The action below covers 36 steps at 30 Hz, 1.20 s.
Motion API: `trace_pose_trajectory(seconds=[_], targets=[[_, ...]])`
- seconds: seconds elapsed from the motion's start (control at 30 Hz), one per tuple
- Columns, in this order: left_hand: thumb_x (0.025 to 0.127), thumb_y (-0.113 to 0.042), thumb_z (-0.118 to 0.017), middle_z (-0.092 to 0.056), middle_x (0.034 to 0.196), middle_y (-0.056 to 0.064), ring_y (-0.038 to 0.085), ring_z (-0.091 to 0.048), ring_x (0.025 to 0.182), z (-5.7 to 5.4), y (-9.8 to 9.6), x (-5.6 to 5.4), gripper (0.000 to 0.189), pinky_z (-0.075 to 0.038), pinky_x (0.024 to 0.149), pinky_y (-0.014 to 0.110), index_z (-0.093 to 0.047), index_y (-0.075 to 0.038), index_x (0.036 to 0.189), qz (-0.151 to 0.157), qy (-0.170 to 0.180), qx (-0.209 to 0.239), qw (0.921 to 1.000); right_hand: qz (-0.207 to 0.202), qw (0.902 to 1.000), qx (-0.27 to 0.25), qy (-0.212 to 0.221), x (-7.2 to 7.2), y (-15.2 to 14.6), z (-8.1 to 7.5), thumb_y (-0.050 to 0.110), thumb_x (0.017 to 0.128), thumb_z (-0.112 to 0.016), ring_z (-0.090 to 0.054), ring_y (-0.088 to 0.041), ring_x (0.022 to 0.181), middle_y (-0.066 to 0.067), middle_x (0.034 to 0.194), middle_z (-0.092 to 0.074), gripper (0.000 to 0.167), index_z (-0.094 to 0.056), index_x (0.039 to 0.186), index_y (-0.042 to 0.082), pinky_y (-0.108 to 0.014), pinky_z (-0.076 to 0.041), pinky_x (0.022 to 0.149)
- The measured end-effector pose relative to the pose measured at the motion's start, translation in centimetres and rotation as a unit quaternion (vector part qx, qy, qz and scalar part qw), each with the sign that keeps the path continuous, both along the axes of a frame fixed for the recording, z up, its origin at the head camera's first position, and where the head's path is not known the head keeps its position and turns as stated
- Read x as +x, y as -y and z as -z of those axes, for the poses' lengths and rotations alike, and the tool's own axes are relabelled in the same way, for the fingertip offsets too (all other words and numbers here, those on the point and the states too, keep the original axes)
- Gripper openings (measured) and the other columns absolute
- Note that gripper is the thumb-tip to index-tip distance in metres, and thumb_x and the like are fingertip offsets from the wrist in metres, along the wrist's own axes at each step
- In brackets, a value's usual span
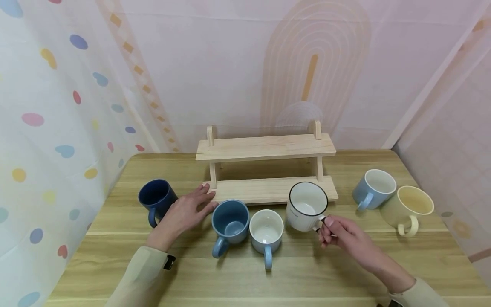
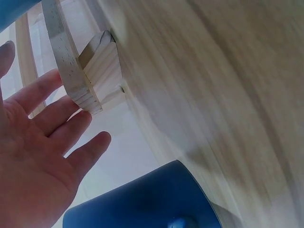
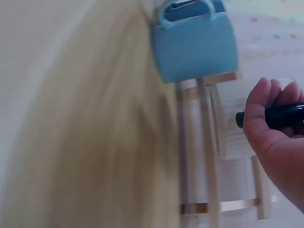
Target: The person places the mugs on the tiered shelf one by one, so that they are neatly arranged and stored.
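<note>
My right hand (image 1: 347,238) grips the handle of a white mug (image 1: 307,207) with a black rim. This mug is held upright, off the table, at the front right of a two-tier wooden shelf (image 1: 264,147). In the right wrist view, curled fingers (image 3: 259,107) wrap the mug's black-edged handle. My left hand (image 1: 184,215) touches the left end of the lower board with loosely extended fingers, holding nothing. A dark blue mug (image 1: 157,200) stands left of that hand. A medium blue mug (image 1: 230,221) and a light blue mug with white inside (image 1: 266,232) stand between the hands.
At the right of the wooden table (image 1: 307,281) stand another light blue mug (image 1: 368,192) and a pale yellow mug (image 1: 402,213), handles facing forward. A patterned curtain (image 1: 230,64) hangs behind the table and along its sides.
</note>
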<state>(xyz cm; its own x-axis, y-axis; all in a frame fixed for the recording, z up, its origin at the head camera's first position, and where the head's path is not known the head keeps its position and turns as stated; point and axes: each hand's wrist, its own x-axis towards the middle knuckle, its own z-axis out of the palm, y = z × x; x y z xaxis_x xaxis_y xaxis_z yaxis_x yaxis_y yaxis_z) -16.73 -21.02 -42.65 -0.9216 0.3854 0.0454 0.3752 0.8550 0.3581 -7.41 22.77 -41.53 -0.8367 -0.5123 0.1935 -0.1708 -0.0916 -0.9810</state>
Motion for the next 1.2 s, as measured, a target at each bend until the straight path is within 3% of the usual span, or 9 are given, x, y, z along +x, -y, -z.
trace_pose_trajectory(seconds=[0.13,0.37,0.67,0.9,1.2], targets=[[0.105,-0.057,-0.05,-0.045,0.159,0.014,0.036,-0.041,0.147,0.1,0.2,0.0,0.062,-0.04,0.111,0.063,-0.062,-0.011,0.145,-0.005,0.0,0.007,1.0,0.028,0.9993,-0.012,-0.02,-0.1,0.3,-1.2,0.003,0.114,-0.027,-0.061,-0.02,0.083,-0.006,0.088,-0.058,0.036,-0.047,0.087,-0.012,-0.032,-0.058,0.077],[0.105,-0.06,-0.048,-0.044,0.159,0.013,0.035,-0.041,0.147,0.4,0.3,-0.1,0.064,-0.04,0.112,0.062,-0.062,-0.011,0.145,-0.005,-0.002,0.013,0.9999,0.084,0.9962,-0.013,-0.018,-0.2,0.8,-3.1,0.011,0.115,-0.03,-0.061,-0.02,0.085,-0.002,0.087,-0.056,0.037,-0.048,0.09,-0.01,-0.031,-0.056,0.078],[0.105,-0.061,-0.048,-0.045,0.159,0.013,0.036,-0.042,0.147,0.3,0.3,0.0,0.066,-0.04,0.111,0.063,-0.063,-0.011,0.144,-0.004,0.0,0.016,0.9999,0.125,0.9908,-0.041,-0.033,-1.1,1.9,-4.9,0.014,0.115,-0.032,-0.06,-0.022,0.085,-0.006,0.088,-0.056,0.038,-0.044,0.089,-0.011,-0.032,-0.055,0.077],[0.104,-0.064,-0.045,-0.044,0.16,0.014,0.036,-0.042,0.147,0.3,0.2,-0.1,0.069,-0.04,0.111,0.063,-0.062,-0.011,0.145,-0.002,0.002,0.013,0.9999,0.186,0.9817,-0.036,-0.017,-1.9,2.5,-6.3,0.026,0.115,-0.039,-0.058,-0.025,0.086,-0.011,0.091,-0.056,0.043,-0.047,0.092,-0.009,-0.031,-0.056,0.077],[0.105,-0.059,-0.048,-0.044,0.159,0.014,0.035,-0.041,0.147,0.4,0.2,-0.1,0.064,-0.04,0.112,0.062,-0.062,-0.011,0.145,0.003,-0.005,0.015,0.9999,0.205,0.9756,-0.075,-0.023,-3.9,2.8,-7.4,0.026,0.114,-0.042,-0.059,-0.02,0.086,-0.008,0.09,-0.058,0.04,-0.051,0.091,-0.005,-0.028,-0.056,0.077]])
